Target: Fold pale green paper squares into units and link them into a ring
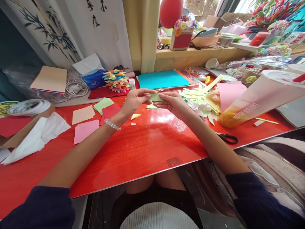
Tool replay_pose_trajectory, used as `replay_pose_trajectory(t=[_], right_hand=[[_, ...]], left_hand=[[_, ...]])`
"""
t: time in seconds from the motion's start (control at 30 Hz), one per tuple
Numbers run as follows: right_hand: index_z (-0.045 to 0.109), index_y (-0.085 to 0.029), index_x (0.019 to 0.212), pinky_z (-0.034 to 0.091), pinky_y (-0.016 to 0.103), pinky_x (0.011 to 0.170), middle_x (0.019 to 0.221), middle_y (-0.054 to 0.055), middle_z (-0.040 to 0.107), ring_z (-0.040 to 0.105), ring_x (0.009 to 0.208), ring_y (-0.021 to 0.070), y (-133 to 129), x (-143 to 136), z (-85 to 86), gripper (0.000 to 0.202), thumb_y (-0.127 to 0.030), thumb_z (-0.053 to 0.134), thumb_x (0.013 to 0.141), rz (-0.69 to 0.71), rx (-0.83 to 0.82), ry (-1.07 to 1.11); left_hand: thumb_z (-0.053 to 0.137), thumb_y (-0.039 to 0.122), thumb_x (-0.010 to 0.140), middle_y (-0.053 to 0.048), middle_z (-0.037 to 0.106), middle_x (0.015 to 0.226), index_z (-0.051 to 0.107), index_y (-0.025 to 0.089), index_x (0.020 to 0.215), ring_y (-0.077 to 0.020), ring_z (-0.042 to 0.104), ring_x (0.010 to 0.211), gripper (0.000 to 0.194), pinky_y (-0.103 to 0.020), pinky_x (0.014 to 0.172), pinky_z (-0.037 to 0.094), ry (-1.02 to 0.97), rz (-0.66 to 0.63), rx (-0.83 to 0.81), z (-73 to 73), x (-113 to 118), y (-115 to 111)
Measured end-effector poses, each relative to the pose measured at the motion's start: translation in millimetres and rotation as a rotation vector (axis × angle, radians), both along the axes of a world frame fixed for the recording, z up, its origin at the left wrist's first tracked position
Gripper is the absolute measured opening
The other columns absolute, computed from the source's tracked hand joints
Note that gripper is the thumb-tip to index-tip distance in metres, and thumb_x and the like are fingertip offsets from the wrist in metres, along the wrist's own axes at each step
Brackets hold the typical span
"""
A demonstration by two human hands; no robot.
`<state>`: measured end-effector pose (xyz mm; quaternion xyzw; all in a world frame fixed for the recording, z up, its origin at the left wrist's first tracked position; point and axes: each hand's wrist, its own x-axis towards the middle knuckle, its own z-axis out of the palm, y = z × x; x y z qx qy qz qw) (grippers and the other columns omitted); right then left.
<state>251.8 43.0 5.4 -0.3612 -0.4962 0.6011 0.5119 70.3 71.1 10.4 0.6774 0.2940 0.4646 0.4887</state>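
Observation:
A small light green paper piece [156,97], apparently folded, is pinched between my two hands above the red table [147,149]. My left hand [138,99], with a clear bead bracelet at its wrist, grips the paper's left end. At the right end, the fingertips of my right hand [170,101] are closed on the same piece. More light green paper [153,106] lies just beneath my hands. A small yellow folded piece [135,116] rests below my left hand. Left of it are pink [86,131], peach [83,114], red [111,113] and green [103,104] paper squares.
Black-handled scissors [228,138] lie near the front edge, partly behind my right forearm. A drink cup [259,95] leans at the right beside a pile of pale green strips [200,95]. Behind are a colourful folded-paper cluster [116,81], tissue pack [93,78] and blue sheets [164,79].

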Motion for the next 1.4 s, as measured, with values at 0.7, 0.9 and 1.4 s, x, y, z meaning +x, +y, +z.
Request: replay_pose_trajectory(t=[0.7,0.9,1.4], right_hand=[[0.071,-0.012,0.082,0.058,0.023,0.083,0.087,0.007,0.075,0.073,0.082,0.0148,1.5,2.2,-0.1,0.011,-0.019,0.062,0.084,0.039,-0.038,0.021],[0.074,-0.013,0.088,0.058,0.023,0.082,0.089,0.008,0.076,0.073,0.084,0.0156,-0.7,2.9,1.7,0.017,-0.028,0.069,0.081,0.054,0.028,-0.072],[0.074,-0.012,0.087,0.058,0.023,0.081,0.084,0.008,0.075,0.072,0.08,0.0143,-1.0,1.6,-2.6,0.016,-0.025,0.071,0.079,0.016,0.041,-0.131]], left_hand=[[0.066,0.02,0.078,-0.004,0.072,0.083,0.076,0.016,0.086,-0.0116,0.065,0.074,0.013,-0.025,0.072,0.055,0.037,-0.015,0.057,-4.0,1.1,-2.0],[0.065,0.017,0.076,-0.006,0.073,0.088,0.077,0.015,0.089,-0.0143,0.067,0.076,0.018,-0.028,0.074,0.056,0.04,0.009,0.056,-5.3,1.4,-1.7],[0.062,0.013,0.074,-0.005,0.073,0.08,0.074,0.012,0.084,-0.0116,0.066,0.067,0.016,-0.031,0.077,0.056,-0.021,-0.005,-0.157,-8.7,4.0,-0.1]])
